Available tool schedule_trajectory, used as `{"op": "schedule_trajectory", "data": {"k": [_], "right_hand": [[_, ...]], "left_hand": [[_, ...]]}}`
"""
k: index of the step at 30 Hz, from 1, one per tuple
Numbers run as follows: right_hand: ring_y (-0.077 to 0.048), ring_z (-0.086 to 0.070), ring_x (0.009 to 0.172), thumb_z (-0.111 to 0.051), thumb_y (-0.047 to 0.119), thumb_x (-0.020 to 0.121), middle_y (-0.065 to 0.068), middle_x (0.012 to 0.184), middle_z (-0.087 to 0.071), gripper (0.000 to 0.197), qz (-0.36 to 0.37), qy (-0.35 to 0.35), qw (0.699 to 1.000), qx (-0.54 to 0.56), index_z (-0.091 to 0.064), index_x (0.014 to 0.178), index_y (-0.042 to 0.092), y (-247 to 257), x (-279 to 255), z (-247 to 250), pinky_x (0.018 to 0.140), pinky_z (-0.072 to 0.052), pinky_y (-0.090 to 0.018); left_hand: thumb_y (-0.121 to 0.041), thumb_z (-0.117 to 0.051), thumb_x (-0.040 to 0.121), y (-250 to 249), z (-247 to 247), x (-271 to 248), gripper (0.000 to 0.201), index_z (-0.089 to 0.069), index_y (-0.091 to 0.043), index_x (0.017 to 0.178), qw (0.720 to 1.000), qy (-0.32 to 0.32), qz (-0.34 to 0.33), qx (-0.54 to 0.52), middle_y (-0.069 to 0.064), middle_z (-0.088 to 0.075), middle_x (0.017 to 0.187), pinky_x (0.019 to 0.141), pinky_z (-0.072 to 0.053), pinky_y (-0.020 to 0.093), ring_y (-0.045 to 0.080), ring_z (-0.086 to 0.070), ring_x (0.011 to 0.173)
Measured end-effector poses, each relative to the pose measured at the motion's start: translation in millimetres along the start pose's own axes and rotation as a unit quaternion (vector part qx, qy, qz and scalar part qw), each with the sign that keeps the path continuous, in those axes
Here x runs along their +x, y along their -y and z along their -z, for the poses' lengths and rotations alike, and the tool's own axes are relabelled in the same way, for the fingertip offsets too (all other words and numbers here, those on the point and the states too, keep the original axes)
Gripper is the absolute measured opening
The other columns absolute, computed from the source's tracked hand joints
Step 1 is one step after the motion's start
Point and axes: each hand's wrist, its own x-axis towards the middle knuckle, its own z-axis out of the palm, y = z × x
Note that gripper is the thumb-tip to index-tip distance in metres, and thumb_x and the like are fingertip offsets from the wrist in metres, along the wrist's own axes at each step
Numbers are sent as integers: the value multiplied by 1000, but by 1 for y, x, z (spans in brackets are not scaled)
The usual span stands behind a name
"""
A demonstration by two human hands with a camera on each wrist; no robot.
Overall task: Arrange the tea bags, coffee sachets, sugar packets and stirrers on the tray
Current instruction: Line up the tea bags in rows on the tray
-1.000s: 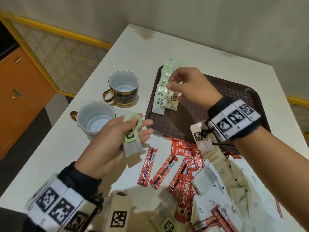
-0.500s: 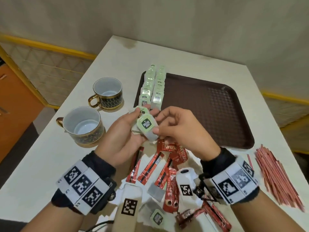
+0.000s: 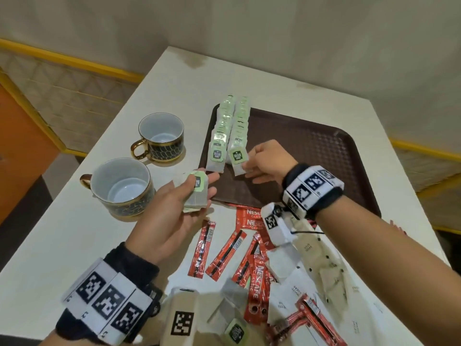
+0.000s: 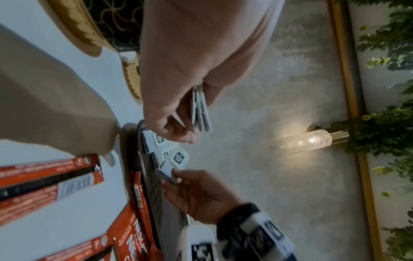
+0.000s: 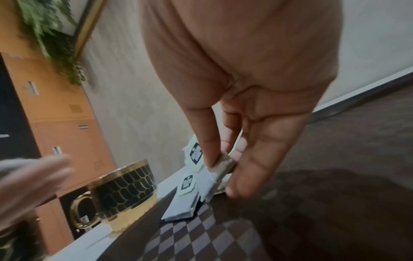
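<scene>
Two rows of green-tagged tea bags (image 3: 225, 128) lie along the left side of the brown tray (image 3: 324, 156). My right hand (image 3: 268, 159) pinches one tea bag (image 3: 238, 159) at the near end of the right row, low over the tray; the right wrist view shows the same tea bag (image 5: 220, 169) between thumb and finger. My left hand (image 3: 179, 208) hovers palm up by the tray's front left corner, with a small stack of tea bags (image 3: 197, 191) pinned under its thumb. The left wrist view shows that stack (image 4: 201, 109) edge-on. Red coffee sachets (image 3: 249, 248) and white sugar packets (image 3: 306, 290) are scattered on the table near me.
Two black-and-gold cups (image 3: 161, 137) (image 3: 122, 187) stand left of the tray. Loose tea bags (image 3: 234, 325) lie at the front edge among the sachets. Most of the tray's right side is bare. The white table (image 3: 62, 240) ends close on the left.
My right hand took a tea bag from the stack in my left hand and carried it forward to the near end of the right row. The left hand opened out palm up.
</scene>
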Motion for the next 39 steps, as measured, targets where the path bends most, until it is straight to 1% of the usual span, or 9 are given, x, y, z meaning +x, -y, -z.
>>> {"op": "schedule_trajectory", "data": {"k": [5, 8, 11, 20, 26, 30, 32, 35, 39], "right_hand": [[-13, -56, 66, -71, -2, 83, -8, 77, -61, 25, -48, -8, 999, 3, -53, 71, 11, 3, 28, -3, 57, -52, -28], [-17, -61, 65, -72, -5, 81, -12, 78, -65, 22, -61, -3, 997, 42, -57, 69, 5, 3, 33, -6, 72, -59, -30], [-20, -65, 64, -74, -4, 80, -17, 81, -69, 21, -71, 1, 997, 38, -59, 68, 3, 5, 37, -8, 85, -58, -38], [-17, -63, 61, -82, 4, 73, -13, 80, -67, 28, 16, -75, 996, -38, -55, 77, 9, 4, 34, -1, 51, -57, -26], [-28, -72, 84, -78, 3, 77, -20, 95, -72, 19, 56, -78, 992, -79, -64, 89, 1, 1, 37, -3, 74, -61, -43], [-25, -71, 79, -75, 9, 82, -19, 94, -70, 27, 98, -113, 984, -96, -63, 99, -8, 8, 26, 4, 71, -62, -40], [-18, -67, 68, -72, 13, 86, -19, 94, -70, 26, 145, -83, 984, -66, -62, 99, -7, 15, 6, 6, 66, -61, -32], [-13, -64, 68, -74, 20, 85, -11, 87, -67, 26, 179, 72, 980, -40, -65, 96, -2, 23, -32, 0, 64, -58, -26], [-5, -60, 58, -75, 3, 81, -1, 69, -62, 16, 209, 162, 962, -60, -63, 92, 3, 20, -50, -14, 58, -55, -23]], "left_hand": [[-26, -48, 100, -1, 8, -1, 34, -57, -9, 128, 1000, -26, 10, 6, 3, -71, 118, 100, -44, 32, 14, -58, 104], [-27, -47, 101, -3, 5, -2, 30, -61, -15, 125, 999, -28, 9, 42, 5, -72, 114, 94, -45, 24, 9, -57, 107], [-24, -50, 100, -1, 3, 1, 29, -60, -16, 126, 998, -39, 2, 44, 1, -73, 113, 91, -49, 30, 17, -61, 114], [-13, -57, 95, -2, -6, 3, 25, -63, -13, 120, 999, -53, 6, -2, 5, -77, 96, 56, -56, 21, 12, -74, 78], [-13, -59, 94, -1, -13, 1, 22, -64, -16, 115, 998, -56, 6, 6, 3, -77, 91, 53, -55, 22, 11, -74, 74], [-13, -60, 93, -2, -13, 2, 19, -64, -16, 112, 998, -65, 3, 12, 2, -77, 90, 55, -57, 23, 11, -74, 75], [-13, -61, 92, -3, -12, 3, 20, -64, -16, 111, 997, -71, -2, 12, 4, -77, 95, 57, -58, 23, 12, -74, 78], [-15, -61, 93, -4, -13, 5, 19, -66, -17, 111, 998, -64, -10, 8, 4, -77, 98, 58, -57, 22, 11, -74, 81], [-17, -54, 97, -4, -18, 6, 21, -64, -12, 115, 1000, -27, -11, -10, 6, -76, 95, 63, -59, 24, 12, -73, 82]]}}
